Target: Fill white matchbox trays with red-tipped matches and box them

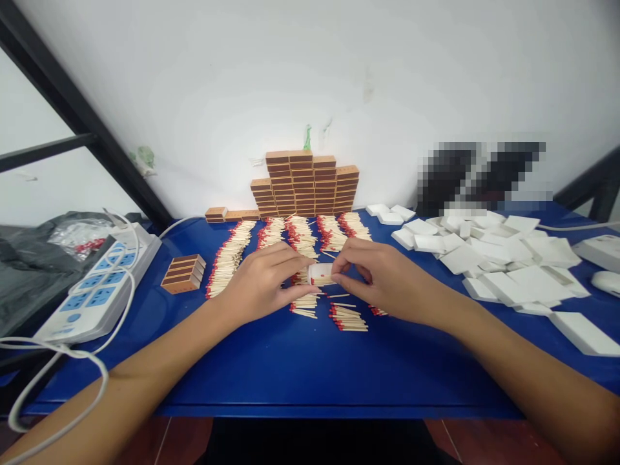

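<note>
Between my hands is a small white matchbox tray (320,268) with a few matches (321,280) inside it. My left hand (264,279) grips the tray's left end between thumb and fingers. At its right end, the thumb and fingers of my right hand (375,274) are pinched together on matches at the tray's edge; how many is hidden. Below my hands lies a small pile of red-headed matches (349,318). Long rows of matches (232,255) spread behind and beside my hands, partly covered by them.
Closed brown matchboxes (305,187) are stacked against the wall, and a small block of matchboxes (183,274) stands at left. White trays (504,248) are heaped at right. A power strip (99,290) with a looping white cable (104,381) occupies the left side.
</note>
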Demonstrator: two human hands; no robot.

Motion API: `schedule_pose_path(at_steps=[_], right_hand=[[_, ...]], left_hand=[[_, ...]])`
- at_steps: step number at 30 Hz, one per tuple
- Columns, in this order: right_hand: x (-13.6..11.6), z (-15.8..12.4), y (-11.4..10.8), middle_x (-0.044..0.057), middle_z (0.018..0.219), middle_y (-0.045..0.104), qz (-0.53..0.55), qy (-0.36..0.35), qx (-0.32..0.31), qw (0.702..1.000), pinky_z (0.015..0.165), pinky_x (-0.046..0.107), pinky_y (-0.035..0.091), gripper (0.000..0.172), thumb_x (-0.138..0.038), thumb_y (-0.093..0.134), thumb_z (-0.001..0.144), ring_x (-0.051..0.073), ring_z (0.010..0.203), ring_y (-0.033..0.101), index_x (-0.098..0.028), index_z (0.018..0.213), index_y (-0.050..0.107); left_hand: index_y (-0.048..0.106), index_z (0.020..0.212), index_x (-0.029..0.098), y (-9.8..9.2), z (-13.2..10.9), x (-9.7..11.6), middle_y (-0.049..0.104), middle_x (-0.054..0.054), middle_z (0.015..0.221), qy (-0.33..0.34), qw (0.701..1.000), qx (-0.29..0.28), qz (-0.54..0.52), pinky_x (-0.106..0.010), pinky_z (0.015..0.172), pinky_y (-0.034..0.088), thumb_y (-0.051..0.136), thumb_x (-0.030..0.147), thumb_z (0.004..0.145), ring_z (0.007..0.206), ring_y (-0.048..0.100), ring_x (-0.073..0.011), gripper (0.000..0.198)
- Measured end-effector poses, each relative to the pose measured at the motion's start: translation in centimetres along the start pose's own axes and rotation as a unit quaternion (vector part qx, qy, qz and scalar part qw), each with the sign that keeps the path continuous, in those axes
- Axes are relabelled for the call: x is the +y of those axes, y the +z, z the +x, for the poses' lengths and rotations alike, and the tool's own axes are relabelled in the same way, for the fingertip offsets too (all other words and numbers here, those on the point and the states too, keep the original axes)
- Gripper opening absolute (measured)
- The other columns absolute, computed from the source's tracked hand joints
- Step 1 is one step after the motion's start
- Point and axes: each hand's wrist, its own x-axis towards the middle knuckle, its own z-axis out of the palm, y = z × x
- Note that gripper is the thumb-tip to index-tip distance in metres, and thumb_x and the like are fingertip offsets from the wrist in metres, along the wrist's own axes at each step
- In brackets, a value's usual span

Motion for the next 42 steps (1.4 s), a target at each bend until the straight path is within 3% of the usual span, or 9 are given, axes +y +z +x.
schedule_pose_path(at_steps=[4,10,14,20,23,26,33,37,42], right_hand=[[0.7,0.1,-1.0,0.003,0.083,0.065,0.002,0.003,-0.026,1.0,0.071,0.033,0.043,0.015,-0.029,0.062,0.099,0.018,0.076,0.058,-0.023,0.087,0.069],[1.5,-0.1,0.3,0.004,0.094,0.068,0.028,0.041,-0.146,0.988,0.071,0.032,0.044,0.012,-0.026,0.06,0.098,0.018,0.082,0.06,-0.022,0.091,0.069],[1.5,-0.4,0.7,0.003,0.094,0.068,0.024,0.055,-0.172,0.983,0.068,0.031,0.044,0.01,-0.027,0.06,0.097,0.018,0.079,0.061,-0.023,0.091,0.067],[0.9,-0.7,-0.3,0.002,0.091,0.066,0.0,0.066,-0.198,0.978,0.065,0.031,0.042,0.013,-0.027,0.059,0.099,0.017,0.072,0.059,-0.023,0.087,0.063],[0.6,-0.5,-1.0,0.003,0.092,0.067,0.023,0.061,-0.167,0.984,0.066,0.031,0.043,0.018,-0.034,0.057,0.103,0.017,0.075,0.06,-0.023,0.09,0.063],[0.1,-0.2,-0.9,0.003,0.093,0.066,0.031,0.035,-0.083,0.995,0.071,0.031,0.044,0.019,-0.037,0.056,0.104,0.018,0.082,0.061,-0.022,0.094,0.063],[-0.3,0.0,1.9,0.004,0.101,0.064,-0.032,-0.017,0.035,0.999,0.074,0.032,0.047,0.008,-0.025,0.059,0.103,0.018,0.083,0.063,-0.02,0.1,0.063],[0.0,0.0,2.5,0.005,0.097,0.063,-0.08,-0.027,0.038,0.996,0.071,0.032,0.046,0.013,-0.027,0.057,0.104,0.019,0.081,0.063,-0.019,0.099,0.066],[-0.2,0.1,0.6,0.007,0.099,0.067,-0.02,-0.031,0.032,0.999,0.074,0.032,0.047,0.013,-0.027,0.059,0.103,0.019,0.086,0.064,-0.02,0.101,0.07]], left_hand=[[0.07,0.119,0.017,-0.1,-0.1,-0.8,0.077,-0.009,0.095,-0.011,1.0,0.004,0.02,-0.035,0.079,0.057,0.073,0.043,0.096,0.088,0.071,-0.0215,0.036],[0.07,0.12,0.016,-0.3,-0.1,-1.3,0.076,-0.008,0.094,-0.009,1.0,0.008,0.02,-0.035,0.077,0.057,0.074,0.042,0.095,0.087,0.07,-0.0216,0.036],[0.069,0.118,0.016,-0.1,-0.2,-1.1,0.077,-0.008,0.096,-0.009,1.0,0.008,0.015,-0.035,0.081,0.058,0.073,0.041,0.095,0.089,0.07,-0.0212,0.034],[0.069,0.117,0.015,-0.1,-0.3,-1.0,0.076,-0.008,0.095,-0.007,1.0,0.007,0.017,-0.035,0.081,0.058,0.075,0.04,0.094,0.088,0.07,-0.0209,0.034],[0.069,0.117,0.015,-0.1,-0.3,-1.1,0.076,-0.008,0.095,-0.009,1.0,0.003,0.016,-0.035,0.08,0.058,0.076,0.041,0.093,0.088,0.07,-0.0209,0.036],[0.07,0.117,0.015,0.0,-0.3,-0.9,0.076,-0.008,0.095,-0.01,1.0,0.002,0.009,-0.035,0.079,0.057,0.076,0.042,0.093,0.088,0.07,-0.0215,0.037],[0.068,0.116,0.015,0.4,0.2,0.2,0.076,-0.008,0.094,0.009,0.999,0.018,-0.027,-0.035,0.079,0.056,0.077,0.041,0.093,0.085,0.068,-0.0202,0.036],[0.069,0.116,0.015,0.4,0.3,0.1,0.075,-0.007,0.092,0.002,1.0,0.015,-0.025,-0.035,0.078,0.056,0.077,0.042,0.093,0.084,0.068,-0.0201,0.037],[0.07,0.118,0.015,0.2,-0.1,-0.4,0.076,-0.007,0.093,-0.011,1.0,0.013,-0.012,-0.034,0.078,0.057,0.076,0.043,0.093,0.086,0.069,-0.0204,0.038]])
